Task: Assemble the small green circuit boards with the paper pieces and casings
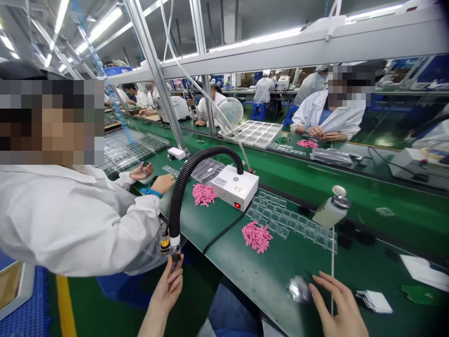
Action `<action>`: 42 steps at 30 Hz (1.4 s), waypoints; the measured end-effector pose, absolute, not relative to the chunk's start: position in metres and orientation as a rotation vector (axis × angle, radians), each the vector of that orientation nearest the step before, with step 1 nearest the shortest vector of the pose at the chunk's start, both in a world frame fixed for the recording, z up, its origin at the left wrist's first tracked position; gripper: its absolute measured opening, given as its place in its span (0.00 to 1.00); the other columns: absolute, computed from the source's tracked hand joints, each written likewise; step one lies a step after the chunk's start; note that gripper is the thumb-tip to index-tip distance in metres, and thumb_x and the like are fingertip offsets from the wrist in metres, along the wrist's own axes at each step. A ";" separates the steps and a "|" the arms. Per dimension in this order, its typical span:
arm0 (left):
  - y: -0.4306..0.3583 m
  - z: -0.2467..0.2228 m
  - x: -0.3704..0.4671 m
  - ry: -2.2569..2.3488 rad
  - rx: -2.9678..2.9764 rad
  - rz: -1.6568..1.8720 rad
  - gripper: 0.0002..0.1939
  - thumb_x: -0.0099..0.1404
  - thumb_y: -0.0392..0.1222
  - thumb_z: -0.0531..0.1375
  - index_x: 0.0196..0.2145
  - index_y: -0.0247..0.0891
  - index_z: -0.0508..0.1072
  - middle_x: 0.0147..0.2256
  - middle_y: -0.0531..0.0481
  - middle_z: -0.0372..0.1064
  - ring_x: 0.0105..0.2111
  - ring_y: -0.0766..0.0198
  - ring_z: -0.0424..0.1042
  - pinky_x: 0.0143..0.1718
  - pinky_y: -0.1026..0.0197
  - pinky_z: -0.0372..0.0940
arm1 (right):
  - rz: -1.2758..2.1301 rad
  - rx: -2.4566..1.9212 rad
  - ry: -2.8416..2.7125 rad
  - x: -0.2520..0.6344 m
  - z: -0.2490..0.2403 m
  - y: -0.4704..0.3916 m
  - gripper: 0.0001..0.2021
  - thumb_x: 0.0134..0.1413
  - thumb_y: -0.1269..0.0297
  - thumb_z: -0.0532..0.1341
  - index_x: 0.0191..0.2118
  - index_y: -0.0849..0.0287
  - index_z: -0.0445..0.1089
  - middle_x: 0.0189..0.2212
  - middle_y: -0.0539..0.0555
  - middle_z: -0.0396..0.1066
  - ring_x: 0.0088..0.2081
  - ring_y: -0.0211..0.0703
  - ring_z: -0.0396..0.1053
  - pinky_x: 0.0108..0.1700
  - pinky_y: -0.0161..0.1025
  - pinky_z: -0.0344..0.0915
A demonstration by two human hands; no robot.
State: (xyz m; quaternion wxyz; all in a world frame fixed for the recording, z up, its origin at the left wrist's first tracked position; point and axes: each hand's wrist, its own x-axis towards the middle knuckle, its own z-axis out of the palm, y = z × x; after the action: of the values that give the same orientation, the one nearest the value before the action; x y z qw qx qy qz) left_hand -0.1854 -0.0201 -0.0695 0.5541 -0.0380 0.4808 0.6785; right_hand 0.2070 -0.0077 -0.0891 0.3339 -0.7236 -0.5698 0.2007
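My left hand [170,285] is below the green bench's edge, its fingertips pinching a small dark part [176,257] right under the nozzle [170,243] of a black corrugated hose [189,173]. My right hand [338,304] rests flat with spread fingers on the green bench [273,276], holding nothing, beside a small shiny crumpled piece [299,288]. A thin white stick [332,271] stands just past its fingers. A pile of pink strips [257,236] lies ahead, next to a clear compartment tray [291,220].
A white box [235,186] with a red switch feeds the hose. A white dispenser bottle [331,208] stands on the tray. White cards [374,300] lie at right. A co-worker in a white coat [70,220] sits close at left; other people work across the line.
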 end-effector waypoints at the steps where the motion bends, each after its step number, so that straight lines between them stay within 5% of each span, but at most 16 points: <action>1: -0.019 -0.070 -0.187 1.186 -0.044 1.589 0.18 0.71 0.36 0.44 0.34 0.32 0.72 0.31 0.48 0.71 0.11 0.83 0.49 0.07 0.77 0.45 | 0.541 -1.890 -1.490 0.208 -0.090 -0.009 0.19 0.51 0.46 0.57 0.38 0.53 0.74 0.46 0.59 0.69 0.42 0.56 0.72 0.17 0.34 0.67; 5: -0.022 -0.071 -0.195 1.461 0.178 1.479 0.08 0.64 0.37 0.56 0.37 0.33 0.73 0.32 0.45 0.73 0.11 0.82 0.45 0.08 0.75 0.41 | 0.578 -1.892 -1.484 0.210 -0.094 -0.010 0.17 0.52 0.47 0.57 0.40 0.52 0.74 0.49 0.58 0.68 0.43 0.55 0.72 0.17 0.32 0.68; 9: -0.024 -0.064 -0.204 1.795 0.470 1.285 0.18 0.46 0.43 0.70 0.35 0.31 0.76 0.24 0.47 0.73 0.11 0.76 0.50 0.10 0.69 0.43 | 0.596 -1.847 -1.518 0.206 -0.093 -0.010 0.17 0.52 0.47 0.57 0.38 0.52 0.74 0.47 0.59 0.69 0.42 0.55 0.73 0.16 0.31 0.67; 14: -0.015 -0.048 -0.208 2.093 0.812 1.105 0.15 0.39 0.46 0.71 0.27 0.39 0.78 0.21 0.49 0.72 0.26 0.54 0.70 0.23 0.61 0.58 | 0.470 -1.755 -1.601 0.200 -0.093 -0.010 0.17 0.54 0.48 0.55 0.38 0.52 0.73 0.47 0.58 0.70 0.42 0.53 0.73 0.18 0.31 0.67; 21: -0.014 -0.044 -0.205 2.260 0.956 0.986 0.13 0.41 0.49 0.69 0.26 0.43 0.77 0.25 0.47 0.73 0.35 0.43 0.72 0.30 0.58 0.58 | 0.411 -1.702 -1.701 0.198 -0.092 -0.015 0.17 0.57 0.47 0.54 0.39 0.53 0.72 0.45 0.58 0.72 0.41 0.51 0.73 0.22 0.32 0.68; 26: -0.016 -0.049 -0.209 2.127 0.793 1.120 0.16 0.40 0.47 0.70 0.28 0.39 0.77 0.23 0.49 0.71 0.27 0.54 0.70 0.22 0.62 0.57 | 0.428 -1.683 -1.698 0.192 -0.084 -0.016 0.18 0.58 0.47 0.53 0.38 0.53 0.72 0.43 0.57 0.73 0.40 0.49 0.74 0.22 0.31 0.68; 31: -0.013 -0.069 -0.199 1.785 0.460 1.327 0.14 0.50 0.47 0.67 0.28 0.33 0.72 0.22 0.51 0.68 0.12 0.76 0.48 0.10 0.70 0.42 | 0.404 -1.656 -1.719 0.190 -0.081 -0.016 0.18 0.58 0.47 0.53 0.37 0.54 0.72 0.41 0.57 0.74 0.39 0.49 0.74 0.24 0.32 0.68; 36: -0.005 -0.077 -0.187 1.460 0.208 1.478 0.07 0.61 0.39 0.58 0.27 0.33 0.69 0.23 0.51 0.66 0.12 0.79 0.47 0.08 0.75 0.42 | 0.385 -1.675 -1.731 0.191 -0.084 -0.017 0.18 0.58 0.46 0.53 0.38 0.53 0.72 0.41 0.56 0.74 0.38 0.48 0.74 0.25 0.32 0.69; 42: -0.002 -0.070 -0.188 1.295 0.119 1.570 0.11 0.66 0.33 0.51 0.28 0.33 0.68 0.29 0.48 0.67 0.14 0.80 0.50 0.08 0.77 0.46 | 0.375 -1.699 -1.739 0.192 -0.084 -0.019 0.16 0.58 0.48 0.53 0.38 0.53 0.71 0.41 0.55 0.74 0.38 0.46 0.75 0.24 0.28 0.69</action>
State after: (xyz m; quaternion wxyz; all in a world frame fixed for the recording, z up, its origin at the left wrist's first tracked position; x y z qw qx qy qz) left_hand -0.1880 -0.0019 -0.0696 0.5239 0.0496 0.5411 0.6559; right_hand 0.1919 -0.0193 -0.0838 0.3344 -0.6510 -0.6662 0.1436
